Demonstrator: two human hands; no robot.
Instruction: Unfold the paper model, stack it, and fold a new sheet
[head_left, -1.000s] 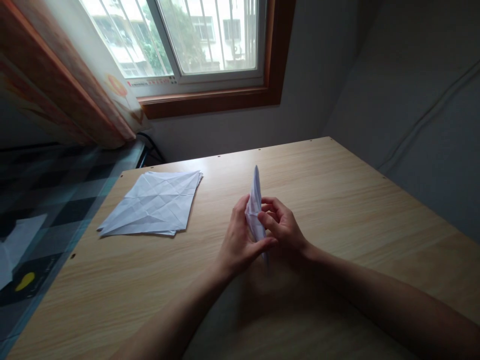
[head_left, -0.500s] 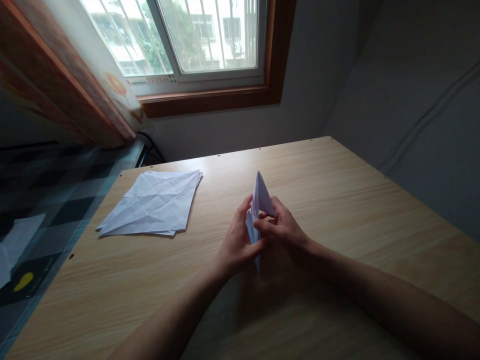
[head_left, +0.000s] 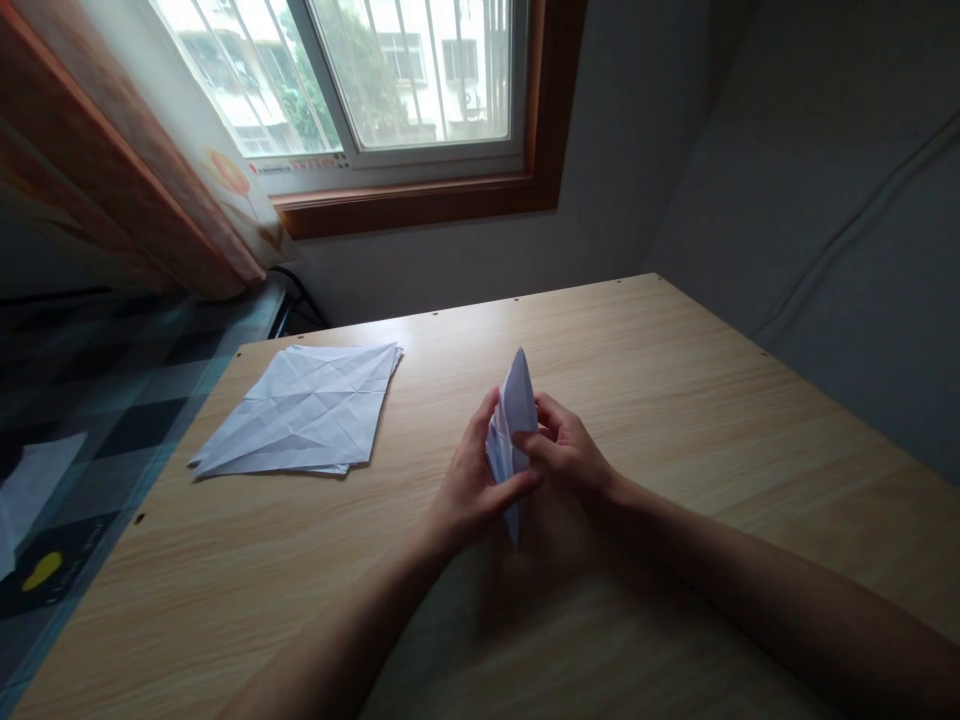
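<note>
Between my two hands a folded piece of white paper (head_left: 518, 400) stands on edge above the table, its pointed tip upward and a second point low down near the tabletop. My left hand (head_left: 474, 478) is closed around its left side, with the thumb reaching across the lower front. On the right side, my right hand (head_left: 566, 447) pinches the paper, its thumb on the near face and its fingers curled behind. The inner folds are partly hidden by my fingers. Left of my hands lies a stack of creased white paper sheets (head_left: 307, 405).
The light wooden table (head_left: 690, 400) carries the stack and my hands. A checkered cloth surface (head_left: 142, 420) adjoins it on the left, with a loose white sheet (head_left: 37, 490) on it. Beyond stand a barred window (head_left: 427, 80) and a curtain (head_left: 142, 150).
The flap that stuck out to the right has been brought in against the rest of the folded paper, closing the gap. My right fingers have shifted slightly left with it.
</note>
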